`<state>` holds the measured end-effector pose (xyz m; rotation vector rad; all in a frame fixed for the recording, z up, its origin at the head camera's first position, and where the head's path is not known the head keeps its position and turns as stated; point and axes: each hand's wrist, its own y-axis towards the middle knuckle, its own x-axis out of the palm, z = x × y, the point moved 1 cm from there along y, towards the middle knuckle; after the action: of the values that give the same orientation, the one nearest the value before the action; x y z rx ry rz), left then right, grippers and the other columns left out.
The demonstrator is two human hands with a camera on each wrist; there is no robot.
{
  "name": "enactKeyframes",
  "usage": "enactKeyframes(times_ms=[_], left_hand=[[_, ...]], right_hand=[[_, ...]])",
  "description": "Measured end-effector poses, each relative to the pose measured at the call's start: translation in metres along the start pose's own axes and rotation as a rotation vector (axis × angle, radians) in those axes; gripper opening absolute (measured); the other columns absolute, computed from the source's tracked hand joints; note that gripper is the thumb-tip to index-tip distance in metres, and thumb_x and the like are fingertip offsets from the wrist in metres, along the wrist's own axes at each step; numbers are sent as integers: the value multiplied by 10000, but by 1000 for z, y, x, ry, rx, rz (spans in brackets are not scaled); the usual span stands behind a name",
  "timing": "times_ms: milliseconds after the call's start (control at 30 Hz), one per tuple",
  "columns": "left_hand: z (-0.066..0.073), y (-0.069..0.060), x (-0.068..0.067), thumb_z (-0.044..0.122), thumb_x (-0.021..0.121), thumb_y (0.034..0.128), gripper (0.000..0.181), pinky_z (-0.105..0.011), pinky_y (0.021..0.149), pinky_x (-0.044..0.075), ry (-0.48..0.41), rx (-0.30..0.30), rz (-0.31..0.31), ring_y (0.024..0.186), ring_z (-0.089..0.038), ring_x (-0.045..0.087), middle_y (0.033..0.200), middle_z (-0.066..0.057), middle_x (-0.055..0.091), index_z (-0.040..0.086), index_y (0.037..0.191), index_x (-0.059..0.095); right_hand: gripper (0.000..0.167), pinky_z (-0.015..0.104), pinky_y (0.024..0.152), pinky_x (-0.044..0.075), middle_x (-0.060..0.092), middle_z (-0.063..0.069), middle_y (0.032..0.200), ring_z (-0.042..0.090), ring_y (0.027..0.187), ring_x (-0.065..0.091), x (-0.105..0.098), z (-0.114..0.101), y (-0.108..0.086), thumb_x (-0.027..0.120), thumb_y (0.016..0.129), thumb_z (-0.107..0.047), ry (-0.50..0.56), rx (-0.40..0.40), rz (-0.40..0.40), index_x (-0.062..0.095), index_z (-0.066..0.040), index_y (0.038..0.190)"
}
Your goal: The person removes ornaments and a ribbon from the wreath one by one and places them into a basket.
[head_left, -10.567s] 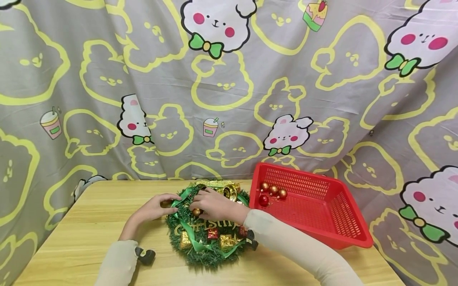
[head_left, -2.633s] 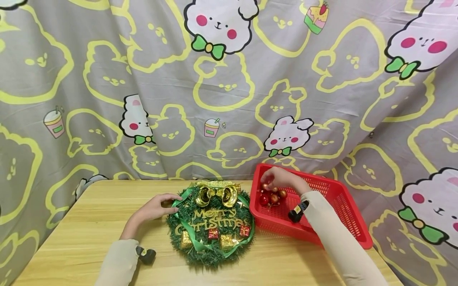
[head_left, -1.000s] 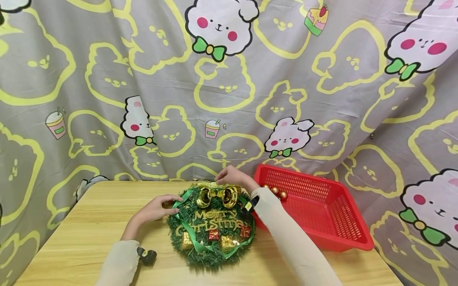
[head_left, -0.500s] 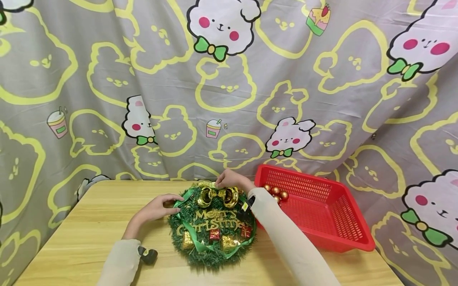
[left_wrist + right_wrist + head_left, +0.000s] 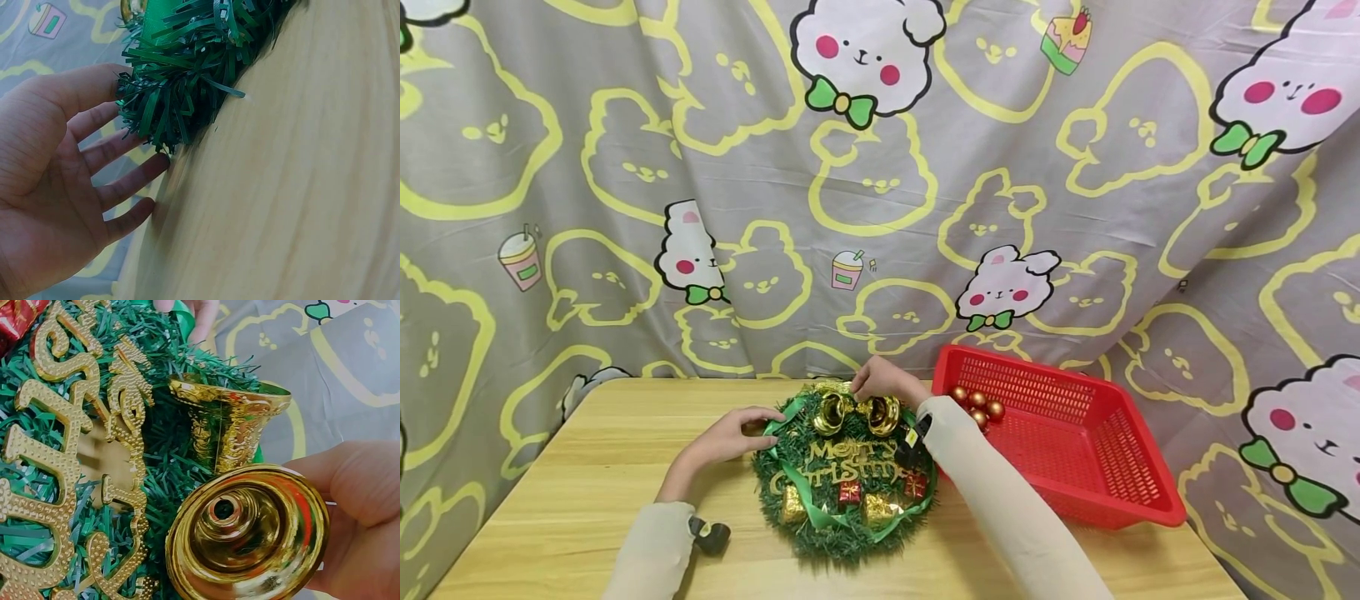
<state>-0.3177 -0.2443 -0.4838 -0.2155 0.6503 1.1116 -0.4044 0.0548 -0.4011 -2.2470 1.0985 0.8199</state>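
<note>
A round green tinsel wreath (image 5: 842, 542) lies on the table, bearing gold "Merry Christmas" lettering (image 5: 850, 471), a green ribbon (image 5: 808, 500), small red and gold gift boxes, and two gold bells (image 5: 830, 415) at its far side. My left hand (image 5: 726, 436) rests at the wreath's left edge; in the left wrist view its thumb touches the tinsel and the other fingers are fairly straight. My right hand (image 5: 887, 380) pinches at the top of the gold bells, fingers bent. In the right wrist view a bell (image 5: 250, 531) hides the fingertips of the right hand (image 5: 362, 512).
A red plastic basket (image 5: 1060, 492) stands to the right of the wreath, with several gold ball ornaments (image 5: 977, 400) in its left end. A patterned curtain (image 5: 880, 208) hangs behind the wooden table (image 5: 587, 467). The right sleeve hides part of the basket's near-left side.
My right hand left the wreath's middle, reached among the balls in the basket, then came back to the bells at the wreath's top. The left hand has stayed at the wreath's edge.
</note>
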Motion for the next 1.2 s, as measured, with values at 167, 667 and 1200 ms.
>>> enactKeyframes(times_ms=[167,667,1200], left_hand=[[1,0,0,157,716,949,407,-628,1109,440,-2,-5,3,1297,-482,541,1413,-281,572,16,1324,641],[4,-1,0,149,713,952,392,-629,1087,459,-9,3,2,1276,-465,555,1404,-271,582,22,1318,647],[7,1,1,151,713,952,398,-605,1048,490,18,25,-11,1235,-408,571,1400,-253,591,40,1329,646]], right_hand=[[93,274,749,575,778,82,1083,125,810,663,-1,6,6,725,898,-15,-39,-57,-3,813,-28,926],[125,240,645,389,765,203,852,94,548,362,-6,-6,-3,670,921,25,-19,-73,103,789,64,913],[82,200,660,470,792,83,869,86,602,510,-15,-30,-9,731,908,-43,-139,-74,158,811,-30,894]])
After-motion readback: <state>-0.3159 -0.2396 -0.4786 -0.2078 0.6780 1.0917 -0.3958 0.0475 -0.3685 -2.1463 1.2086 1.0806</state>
